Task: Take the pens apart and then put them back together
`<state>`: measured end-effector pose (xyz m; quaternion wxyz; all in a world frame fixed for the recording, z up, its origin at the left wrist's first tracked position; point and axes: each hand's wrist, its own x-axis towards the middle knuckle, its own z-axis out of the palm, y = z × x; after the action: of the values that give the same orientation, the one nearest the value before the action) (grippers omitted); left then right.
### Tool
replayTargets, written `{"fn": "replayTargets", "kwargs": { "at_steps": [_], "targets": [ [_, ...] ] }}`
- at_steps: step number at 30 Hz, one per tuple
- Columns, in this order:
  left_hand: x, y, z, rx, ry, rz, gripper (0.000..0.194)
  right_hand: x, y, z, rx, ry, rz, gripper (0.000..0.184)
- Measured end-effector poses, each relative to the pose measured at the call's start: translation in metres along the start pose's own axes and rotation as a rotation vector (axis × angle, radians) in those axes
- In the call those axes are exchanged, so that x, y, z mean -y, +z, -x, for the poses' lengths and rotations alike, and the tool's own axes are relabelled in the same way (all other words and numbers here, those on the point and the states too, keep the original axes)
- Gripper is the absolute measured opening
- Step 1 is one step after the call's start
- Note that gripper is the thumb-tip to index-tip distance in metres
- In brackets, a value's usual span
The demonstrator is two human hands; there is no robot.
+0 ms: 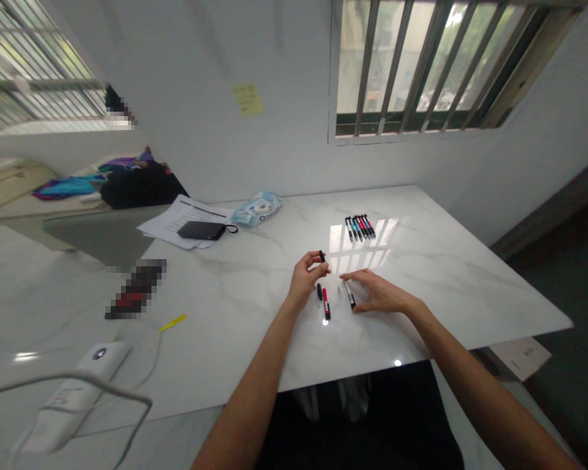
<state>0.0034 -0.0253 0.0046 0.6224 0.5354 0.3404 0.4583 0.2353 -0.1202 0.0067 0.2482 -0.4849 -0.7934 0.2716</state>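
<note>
My left hand (306,277) pinches a small black marker cap (322,256) between thumb and fingertips, above the white marble table (235,313). Just below that hand, a red-and-black marker body (326,303) lies on the table beside a loose black cap (319,292). My right hand (377,294) rests on the tabletop with its fingers spread, its thumb and fingertips at a slim white-and-black pen (349,295). Further back lies a neat row of several coloured markers (360,228).
At the far left of the table are papers (174,222) under a black pouch (200,230), and a blue-and-white packet (257,209) lies next to them. A blurred dark object (136,288), a yellow strip (172,322) and a white corded device (73,398) lie at the near left.
</note>
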Motion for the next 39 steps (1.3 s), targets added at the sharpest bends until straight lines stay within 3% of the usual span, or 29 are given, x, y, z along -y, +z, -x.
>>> {"fn": "replayTargets", "kwargs": {
  "at_steps": [6, 8, 12, 16, 19, 22, 28, 34, 39],
  "targets": [
    [-0.005, 0.000, 0.003, 0.068, -0.078, -0.064, 0.049, 0.017, 0.004, -0.009, -0.322, -0.042, 0.007, 0.087],
    [-0.006, 0.000, 0.005, 0.109, -0.101, -0.054, 0.049, 0.028, 0.006, -0.015, -0.369, -0.099, 0.005, 0.089],
    [-0.006, 0.000, 0.007, 0.171, -0.127, 0.000, 0.055, 0.043, 0.013, -0.026, -0.354, -0.188, 0.035, 0.090],
    [-0.007, -0.002, 0.006, 0.135, -0.112, 0.000, 0.052, 0.038, 0.017, -0.025, -0.381, -0.141, 0.014, 0.092],
    [-0.009, -0.003, 0.004, 0.062, -0.078, 0.026, 0.045, 0.025, 0.021, -0.019, -0.413, -0.054, 0.034, 0.064],
    [-0.009, -0.004, 0.001, 0.014, -0.059, 0.041, 0.041, 0.012, 0.028, -0.013, -0.346, -0.011, 0.076, 0.030],
    [-0.008, -0.002, -0.002, -0.046, 0.009, -0.002, 0.039, 0.007, 0.041, -0.015, -0.309, -0.006, 0.048, 0.002],
    [-0.007, -0.003, -0.005, -0.063, 0.098, -0.032, 0.036, 0.017, 0.028, -0.021, -0.455, 0.037, -0.034, 0.004],
    [-0.009, -0.008, -0.007, -0.121, 0.140, -0.015, 0.035, 0.016, 0.029, -0.024, -0.311, 0.023, 0.054, 0.016]
  ]
}}
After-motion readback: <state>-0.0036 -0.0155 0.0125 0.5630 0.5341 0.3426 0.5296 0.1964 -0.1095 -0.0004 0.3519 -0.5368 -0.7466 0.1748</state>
